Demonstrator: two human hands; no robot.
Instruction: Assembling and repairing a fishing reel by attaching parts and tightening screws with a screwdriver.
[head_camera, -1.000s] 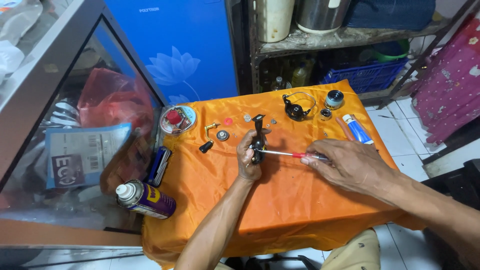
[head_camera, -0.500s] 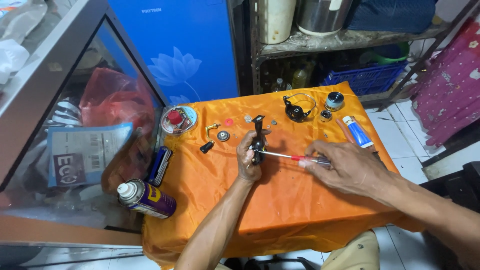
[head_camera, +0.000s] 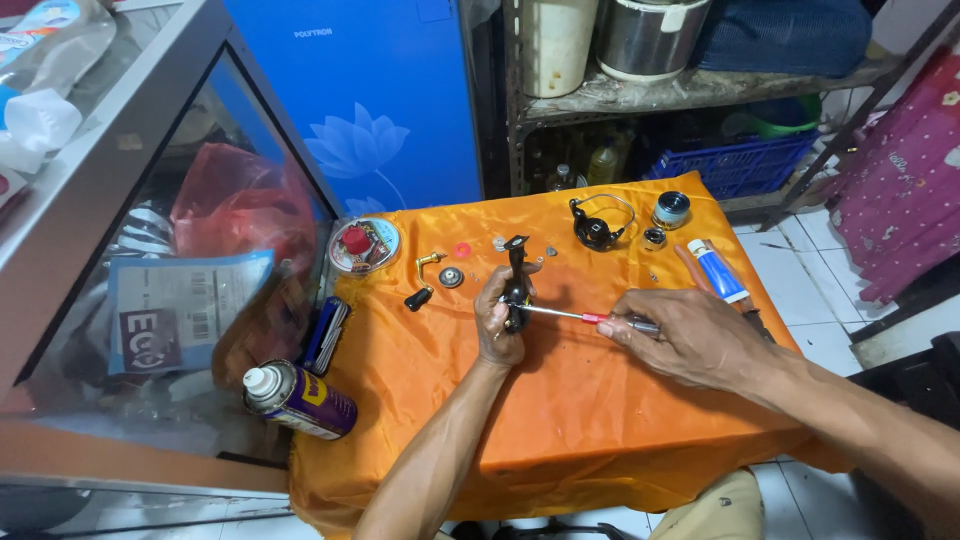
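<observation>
My left hand (head_camera: 497, 325) grips a black fishing reel body (head_camera: 517, 272) upright on the orange cloth (head_camera: 560, 420). A screwdriver (head_camera: 565, 315) with a red collar lies level in my right hand (head_camera: 685, 335), its tip at the side of the reel body. Loose reel parts lie around: a black rotor with a wire bail (head_camera: 597, 227), a round spool (head_camera: 671, 209), a gold crank handle with a black knob (head_camera: 422, 283), a small gear (head_camera: 451, 278) and a red washer (head_camera: 461, 250).
A white and blue tube (head_camera: 717, 270) lies right of my right hand. A round tin with a red cap (head_camera: 363, 245) sits at the cloth's far left. A spray can (head_camera: 297, 399) and a glass cabinet (head_camera: 120, 280) stand left. Metal shelves (head_camera: 690, 90) rise behind.
Both hands stay on the reel body and screwdriver with only slight shifts. Nothing else has moved.
</observation>
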